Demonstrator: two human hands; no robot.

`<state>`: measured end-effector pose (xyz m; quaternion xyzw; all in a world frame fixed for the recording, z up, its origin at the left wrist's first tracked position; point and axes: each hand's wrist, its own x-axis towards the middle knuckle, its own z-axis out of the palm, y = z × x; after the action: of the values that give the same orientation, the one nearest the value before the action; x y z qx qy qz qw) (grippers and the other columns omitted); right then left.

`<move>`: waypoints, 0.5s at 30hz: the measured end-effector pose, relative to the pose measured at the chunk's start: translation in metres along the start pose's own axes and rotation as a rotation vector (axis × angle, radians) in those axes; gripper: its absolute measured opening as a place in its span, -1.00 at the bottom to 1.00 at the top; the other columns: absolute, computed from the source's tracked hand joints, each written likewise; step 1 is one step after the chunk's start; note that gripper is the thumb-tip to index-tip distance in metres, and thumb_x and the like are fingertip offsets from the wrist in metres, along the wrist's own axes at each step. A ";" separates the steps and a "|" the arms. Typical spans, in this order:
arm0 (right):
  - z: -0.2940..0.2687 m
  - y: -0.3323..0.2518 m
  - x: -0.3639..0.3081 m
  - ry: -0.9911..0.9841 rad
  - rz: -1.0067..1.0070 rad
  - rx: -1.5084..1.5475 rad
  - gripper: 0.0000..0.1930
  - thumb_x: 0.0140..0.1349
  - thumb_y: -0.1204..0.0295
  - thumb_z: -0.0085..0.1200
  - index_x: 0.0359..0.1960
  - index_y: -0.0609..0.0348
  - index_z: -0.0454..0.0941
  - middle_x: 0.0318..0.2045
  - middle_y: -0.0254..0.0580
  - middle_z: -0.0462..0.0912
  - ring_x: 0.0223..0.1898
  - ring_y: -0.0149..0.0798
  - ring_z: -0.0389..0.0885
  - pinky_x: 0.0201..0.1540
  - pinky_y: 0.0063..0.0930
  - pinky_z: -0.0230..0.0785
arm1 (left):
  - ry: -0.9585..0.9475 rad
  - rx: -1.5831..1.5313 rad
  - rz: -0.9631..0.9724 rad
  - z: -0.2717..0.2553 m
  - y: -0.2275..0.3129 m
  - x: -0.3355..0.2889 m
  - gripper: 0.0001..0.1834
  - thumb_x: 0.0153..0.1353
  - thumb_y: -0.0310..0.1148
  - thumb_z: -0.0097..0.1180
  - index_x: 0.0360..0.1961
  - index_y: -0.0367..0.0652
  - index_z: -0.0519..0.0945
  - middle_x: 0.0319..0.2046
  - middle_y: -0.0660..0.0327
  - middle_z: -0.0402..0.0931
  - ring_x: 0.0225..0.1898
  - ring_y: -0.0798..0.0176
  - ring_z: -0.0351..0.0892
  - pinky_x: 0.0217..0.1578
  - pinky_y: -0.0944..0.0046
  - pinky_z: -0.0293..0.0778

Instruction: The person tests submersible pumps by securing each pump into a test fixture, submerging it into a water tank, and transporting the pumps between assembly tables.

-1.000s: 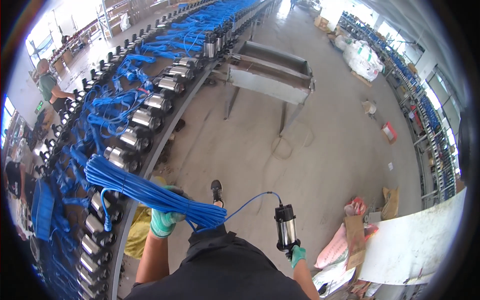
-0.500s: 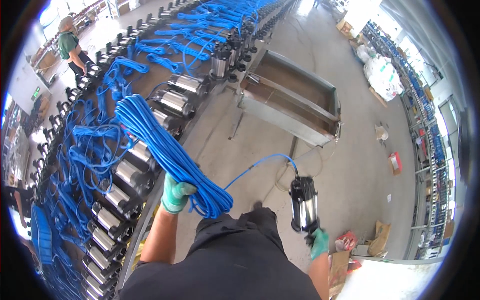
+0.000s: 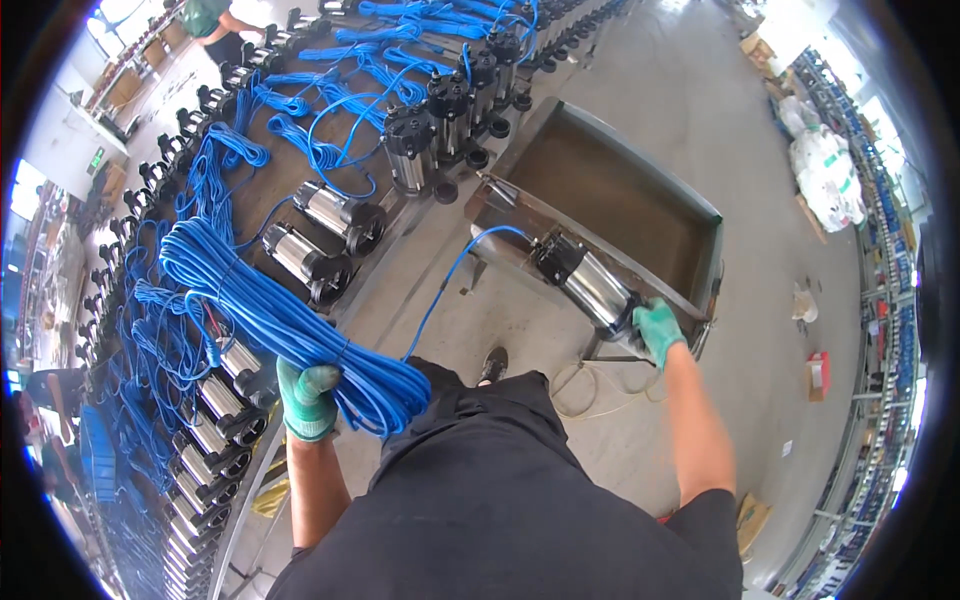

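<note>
My left hand (image 3: 308,398), in a green glove, grips a long bundle of blue cable (image 3: 285,315) near its lower end. From that bundle one blue strand runs over to a cylindrical steel pump (image 3: 588,288) with black ends. My right hand (image 3: 657,328), also gloved in green, is closed on the pump's black end at the right. The pump lies tilted above the near side of a rectangular metal water tank (image 3: 625,205); whether it touches the rim I cannot tell.
Along the left runs a long bench (image 3: 285,160) with rows of steel pumps (image 3: 410,150) and blue cable coils (image 3: 375,75). A person in a green top (image 3: 205,15) stands beyond it. Pale hose (image 3: 575,400) lies on the floor below the tank. Shelving (image 3: 880,330) lines the right.
My right hand has swung the pump up and forward from beside my body to the tank, tilting it over. My left hand and the cable bundle have shifted slightly left. The view has moved too.
</note>
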<state>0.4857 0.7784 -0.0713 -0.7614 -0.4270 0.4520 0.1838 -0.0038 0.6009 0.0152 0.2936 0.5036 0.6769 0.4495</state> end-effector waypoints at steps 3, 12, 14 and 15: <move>-0.003 -0.028 0.057 -0.103 0.056 -0.219 -0.64 0.20 0.33 0.07 -0.06 0.32 0.42 -0.53 -0.13 0.56 -0.68 -0.25 0.52 -0.69 -0.31 0.37 | 0.033 0.013 -0.010 0.037 0.003 0.022 -0.33 -0.09 -0.20 0.44 0.03 -0.32 0.51 -0.25 0.24 0.59 -0.23 0.30 0.60 -0.12 0.32 0.51; 0.004 0.010 0.134 0.068 -0.124 -0.632 -0.63 0.30 0.27 0.01 0.02 0.27 0.50 -0.42 0.07 0.68 -0.59 -0.14 0.66 -0.66 -0.23 0.45 | 0.063 0.123 -0.132 0.080 -0.081 0.139 -0.40 0.18 -0.19 0.31 0.17 -0.25 0.43 -0.10 0.33 0.50 -0.08 0.41 0.44 0.01 0.34 0.41; 0.019 -0.027 0.109 0.069 -0.071 -0.612 -0.54 0.27 0.28 0.01 0.15 0.28 0.48 -0.12 0.24 0.65 -0.20 0.07 0.64 -0.19 -0.16 0.46 | 0.112 0.136 -0.146 0.080 -0.102 0.160 -0.53 0.21 -0.49 0.17 0.15 -0.23 0.41 -0.15 0.28 0.53 -0.17 0.39 0.49 -0.07 0.32 0.49; 0.020 -0.041 0.097 0.052 -0.022 -0.567 -0.48 0.25 0.28 0.02 0.22 0.28 0.45 0.06 0.34 0.60 0.12 0.24 0.57 0.19 -0.10 0.40 | 0.122 0.147 -0.185 0.084 -0.109 0.170 -0.54 0.21 -0.52 0.15 0.15 -0.23 0.41 -0.16 0.28 0.53 -0.18 0.39 0.50 -0.07 0.31 0.49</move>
<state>0.4712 0.8790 -0.1061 -0.7890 -0.5397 0.2929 -0.0209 0.0296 0.7988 -0.0701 0.2362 0.6031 0.6106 0.4558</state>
